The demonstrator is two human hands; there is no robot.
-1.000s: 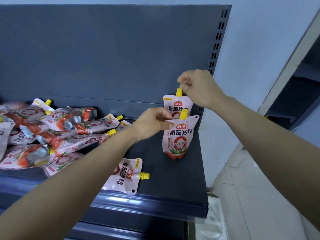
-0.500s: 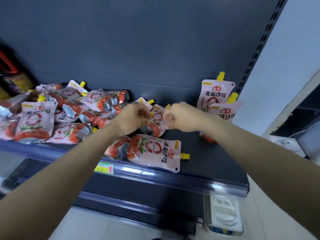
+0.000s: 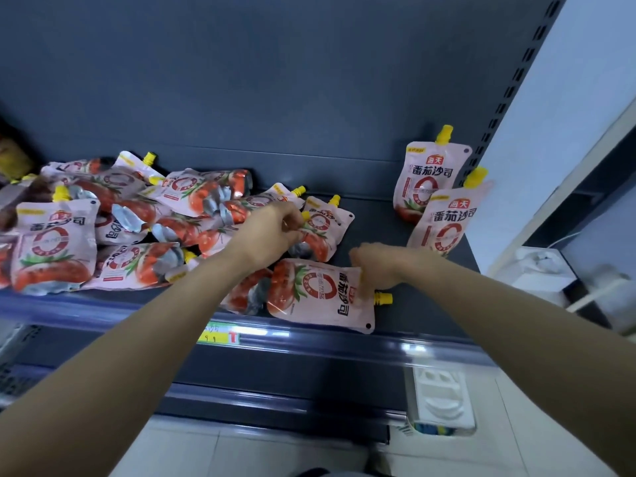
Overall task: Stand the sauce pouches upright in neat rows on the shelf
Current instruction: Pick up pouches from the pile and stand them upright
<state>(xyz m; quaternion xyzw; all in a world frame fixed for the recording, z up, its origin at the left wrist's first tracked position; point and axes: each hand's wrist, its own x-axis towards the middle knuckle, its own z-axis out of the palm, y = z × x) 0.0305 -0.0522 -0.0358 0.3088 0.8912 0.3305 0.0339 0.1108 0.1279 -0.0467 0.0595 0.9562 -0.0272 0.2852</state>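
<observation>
A: Eyes on the front pouch (image 3: 320, 294). It lies flat just right of centre at the shelf's front lip, with its yellow cap (image 3: 382, 298) pointing to the right of the frame.

B: And the right hand (image 3: 375, 266) is on it, fingers curled down over the cap end and pinching the pack's top edge. The hand is blurred, so I can't tell how far the thumb wraps.

A: Just behind lies the second pouch (image 3: 323, 235), flat too, cap toward the back panel (image 3: 275, 80). The left hand (image 3: 272, 232) has that one, fingers bunched tight on its upper left corner.

B: Out at the right of the frame is the standing pair (image 3: 430, 180): two pouches upright, caps up. The nearer one overlaps the farther and leans a touch to the right.

A: From centre-left to the far left edge, there's the heap (image 3: 137, 228). Pouches lie flat and overlapping, caps every which way, with one at the left edge showing its label full on.

B: It all sits on the dark shelf (image 3: 371, 225). There's a yellow-green price tag (image 3: 220, 333) on its front rail beside the left forearm, and a white plastic piece (image 3: 442, 404) down at lower right.
</observation>
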